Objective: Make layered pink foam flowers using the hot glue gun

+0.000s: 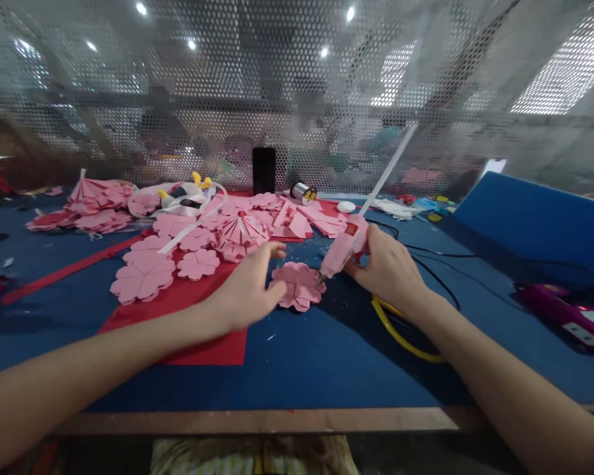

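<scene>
My right hand (389, 267) is wrapped around the handle of a pink hot glue gun (340, 252), with a long white glue stick (389, 170) rising from its back. The gun's metal nozzle points down at the right edge of a pink paper flower (299, 287) lying on the blue table. At the flower's left side is my left hand (250, 284), its thumb and fingers apart. The thumb tip overlaps the flower's edge; whether it presses on it I cannot tell.
Pink paper flowers (143, 274) and folded pieces are heaped left of centre on red sheets (208, 349). Behind them stand a black phone (264, 170) and a wire spool (303, 192). A yellow cable (400, 340), a magenta power strip (567, 315) and a blue panel (539, 221) are to the right.
</scene>
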Demonstrator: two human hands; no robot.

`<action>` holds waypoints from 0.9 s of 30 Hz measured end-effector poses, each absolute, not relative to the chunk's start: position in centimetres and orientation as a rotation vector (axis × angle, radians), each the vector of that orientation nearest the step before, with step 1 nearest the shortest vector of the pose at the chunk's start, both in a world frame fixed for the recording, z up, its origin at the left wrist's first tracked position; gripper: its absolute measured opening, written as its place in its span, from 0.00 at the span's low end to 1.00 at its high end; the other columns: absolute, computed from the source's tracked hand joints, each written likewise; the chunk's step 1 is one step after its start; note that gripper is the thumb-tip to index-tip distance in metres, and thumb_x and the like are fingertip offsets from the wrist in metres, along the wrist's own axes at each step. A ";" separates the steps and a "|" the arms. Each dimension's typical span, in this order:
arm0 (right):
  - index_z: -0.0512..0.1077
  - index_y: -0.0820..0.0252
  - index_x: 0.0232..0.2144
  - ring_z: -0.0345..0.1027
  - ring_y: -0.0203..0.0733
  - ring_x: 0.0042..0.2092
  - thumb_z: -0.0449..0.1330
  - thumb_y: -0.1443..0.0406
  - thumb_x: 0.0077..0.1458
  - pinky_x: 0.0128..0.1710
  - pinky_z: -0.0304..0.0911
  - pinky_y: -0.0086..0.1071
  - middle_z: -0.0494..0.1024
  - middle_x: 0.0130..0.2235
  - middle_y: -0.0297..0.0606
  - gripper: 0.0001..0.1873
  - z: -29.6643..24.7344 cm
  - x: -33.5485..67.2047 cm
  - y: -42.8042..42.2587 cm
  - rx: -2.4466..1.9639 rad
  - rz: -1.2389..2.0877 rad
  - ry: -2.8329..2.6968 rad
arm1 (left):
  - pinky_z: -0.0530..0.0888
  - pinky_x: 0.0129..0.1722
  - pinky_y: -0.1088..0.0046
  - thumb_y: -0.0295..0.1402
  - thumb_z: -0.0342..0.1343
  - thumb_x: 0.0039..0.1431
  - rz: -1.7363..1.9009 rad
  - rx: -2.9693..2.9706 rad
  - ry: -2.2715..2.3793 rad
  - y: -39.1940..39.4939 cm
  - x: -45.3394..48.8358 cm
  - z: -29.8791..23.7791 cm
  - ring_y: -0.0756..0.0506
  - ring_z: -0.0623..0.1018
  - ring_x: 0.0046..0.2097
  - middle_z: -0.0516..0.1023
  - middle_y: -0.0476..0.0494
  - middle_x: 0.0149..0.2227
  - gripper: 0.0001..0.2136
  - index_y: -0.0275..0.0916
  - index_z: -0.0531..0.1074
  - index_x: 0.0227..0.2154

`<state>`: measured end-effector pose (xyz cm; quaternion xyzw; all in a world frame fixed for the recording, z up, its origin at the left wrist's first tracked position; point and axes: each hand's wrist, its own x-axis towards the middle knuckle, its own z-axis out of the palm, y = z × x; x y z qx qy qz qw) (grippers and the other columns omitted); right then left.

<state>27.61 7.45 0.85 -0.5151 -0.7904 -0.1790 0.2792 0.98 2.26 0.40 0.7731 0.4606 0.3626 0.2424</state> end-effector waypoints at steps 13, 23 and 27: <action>0.56 0.54 0.33 0.67 0.49 0.37 0.55 0.64 0.56 0.37 0.62 0.39 0.70 0.34 0.42 0.07 -0.4 28.0 8.2 -1.238 -0.480 -2.344 | 0.65 0.61 0.52 0.48 0.61 0.56 0.717 2.245 1.384 2.0 0.7 -2.4 0.34 0.64 0.64 0.63 0.30 0.64 0.39 0.36 0.53 0.64; 0.57 0.55 0.31 0.68 0.50 0.38 0.52 0.67 0.55 0.37 0.61 0.38 0.73 0.35 0.45 0.05 0.1 27.7 8.3 -1.367 -0.469 -2.370 | 0.63 0.63 0.54 0.42 0.64 0.54 0.786 2.174 1.322 1.8 0.5 -2.1 0.36 0.63 0.65 0.62 0.32 0.64 0.38 0.37 0.52 0.63; 0.57 0.55 0.30 0.68 0.49 0.36 0.51 0.68 0.55 0.35 0.59 0.37 0.74 0.34 0.46 0.05 0.3 27.7 8.2 -1.415 -0.457 -2.341 | 0.64 0.63 0.53 0.40 0.65 0.53 0.813 2.164 1.310 1.7 0.4 -2.0 0.36 0.64 0.65 0.62 0.33 0.64 0.38 0.40 0.52 0.62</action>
